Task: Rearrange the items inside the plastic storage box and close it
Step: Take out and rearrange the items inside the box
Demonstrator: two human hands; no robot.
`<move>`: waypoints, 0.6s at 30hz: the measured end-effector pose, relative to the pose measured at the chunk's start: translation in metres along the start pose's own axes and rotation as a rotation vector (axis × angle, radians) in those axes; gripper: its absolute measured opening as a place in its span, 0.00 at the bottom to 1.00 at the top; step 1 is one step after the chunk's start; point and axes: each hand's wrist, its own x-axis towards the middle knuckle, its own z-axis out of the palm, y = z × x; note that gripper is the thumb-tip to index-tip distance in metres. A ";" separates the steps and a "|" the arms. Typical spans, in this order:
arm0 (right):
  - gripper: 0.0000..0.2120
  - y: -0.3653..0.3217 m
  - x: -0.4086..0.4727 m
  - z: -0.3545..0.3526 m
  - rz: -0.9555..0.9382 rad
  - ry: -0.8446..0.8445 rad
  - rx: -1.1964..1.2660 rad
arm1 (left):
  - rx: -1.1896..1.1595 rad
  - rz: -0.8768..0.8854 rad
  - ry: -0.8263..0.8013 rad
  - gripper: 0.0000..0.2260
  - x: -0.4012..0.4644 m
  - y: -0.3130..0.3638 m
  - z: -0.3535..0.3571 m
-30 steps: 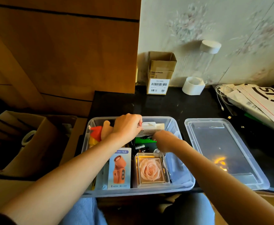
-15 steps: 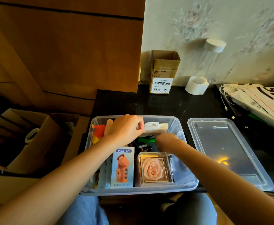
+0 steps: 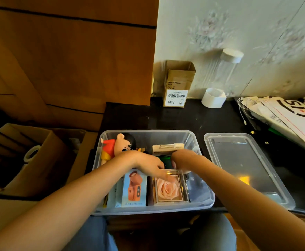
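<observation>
While both hands met over the rose case (image 3: 168, 189) at the box's (image 3: 148, 132) six o'clock edge, the left hand (image 3: 148, 164) lay with fingers spread across its top, nearer; the right hand's (image 3: 179, 157) grip I could not tell. The lid (image 3: 242, 165) lay at three o'clock on the bench (image 3: 175, 118).

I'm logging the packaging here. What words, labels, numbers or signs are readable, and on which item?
"Made in Vietnam": small cardboard box by the wall.
CE mark: same box.
Barcode label on that box: digits too small to read.
Large black letters on the white mailer: upside down, unclear.
Fan box in the storage box: bottom print blurred; title hidden by left hand.
</observation>
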 end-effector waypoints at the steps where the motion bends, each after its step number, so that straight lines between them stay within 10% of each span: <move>1: 0.13 0.000 0.000 0.001 -0.004 -0.008 0.038 | -0.004 -0.007 -0.015 0.26 0.002 -0.001 -0.001; 18: 0.16 0.005 -0.006 -0.010 -0.148 -0.014 0.279 | -0.414 0.271 0.301 0.20 -0.031 -0.016 -0.011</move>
